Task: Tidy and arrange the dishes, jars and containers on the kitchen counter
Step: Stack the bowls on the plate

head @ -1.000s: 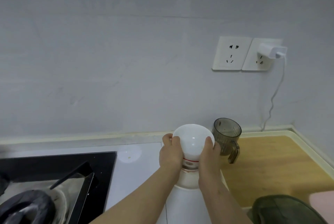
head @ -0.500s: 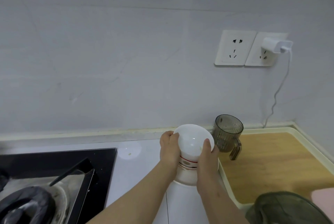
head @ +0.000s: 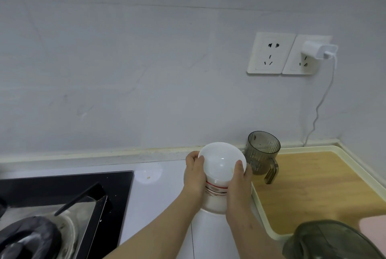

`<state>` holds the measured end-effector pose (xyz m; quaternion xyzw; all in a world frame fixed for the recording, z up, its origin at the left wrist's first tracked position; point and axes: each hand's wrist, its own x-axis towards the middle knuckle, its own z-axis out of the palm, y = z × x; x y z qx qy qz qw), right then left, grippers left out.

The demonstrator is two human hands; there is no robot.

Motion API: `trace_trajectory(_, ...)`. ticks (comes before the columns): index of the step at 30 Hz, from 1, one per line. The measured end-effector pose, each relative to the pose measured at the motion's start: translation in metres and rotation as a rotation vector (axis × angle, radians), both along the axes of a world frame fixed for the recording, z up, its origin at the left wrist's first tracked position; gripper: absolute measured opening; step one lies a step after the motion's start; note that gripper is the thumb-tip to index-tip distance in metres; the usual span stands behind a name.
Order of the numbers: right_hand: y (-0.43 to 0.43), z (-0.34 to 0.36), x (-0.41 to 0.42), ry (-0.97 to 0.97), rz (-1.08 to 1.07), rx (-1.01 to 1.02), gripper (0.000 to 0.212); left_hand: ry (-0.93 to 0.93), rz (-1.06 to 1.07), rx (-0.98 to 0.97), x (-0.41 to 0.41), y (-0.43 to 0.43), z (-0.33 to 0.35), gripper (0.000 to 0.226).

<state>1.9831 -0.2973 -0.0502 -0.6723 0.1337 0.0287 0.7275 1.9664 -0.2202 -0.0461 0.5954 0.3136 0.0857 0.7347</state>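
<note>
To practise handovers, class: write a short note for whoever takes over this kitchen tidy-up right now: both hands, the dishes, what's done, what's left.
Left hand and right hand grip the stack of bowls from either side, over the white counter beside the wooden tray.
Grey cup stands upright on the tray's back left corner.
Done: bowls nested.
Left: set the stack down (unclear whether it rests yet), place the cup.

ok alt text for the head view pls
Left hand and right hand grip a stack of white bowls from either side over a white counter. A grey mug stands on a wooden tray to the right; a black hob lies left.
</note>
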Motion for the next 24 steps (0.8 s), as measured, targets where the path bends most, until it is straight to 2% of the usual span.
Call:
trace_trajectory(8, 0.000, 0.001, 0.000, -0.012, -0.016, 0.040, 0.035, -0.114, -0.034, -0.006, -0.003, 0.001, -0.001, 0.021)
trace_trajectory(14, 0.001, 0.005, 0.004, 0.050, -0.047, 0.042, 0.034, -0.098, -0.031, -0.028, -0.003, -0.001, 0.000, 0.018)
trace_trajectory(18, -0.002, 0.006, 0.006, 0.018, -0.056, -0.013, 0.024, -0.101, -0.063, 0.054, -0.003, 0.001, -0.002, 0.016)
trace_trajectory(21, -0.005, 0.008, 0.008, 0.010, -0.056, -0.048, 0.014, -0.104, -0.080, 0.131, -0.004, 0.001, -0.002, 0.023)
trace_trajectory(24, -0.006, 0.013, 0.011, 0.014, -0.048, -0.048, 0.018, -0.096, -0.070, 0.156, -0.004, 0.001, 0.001, 0.027)
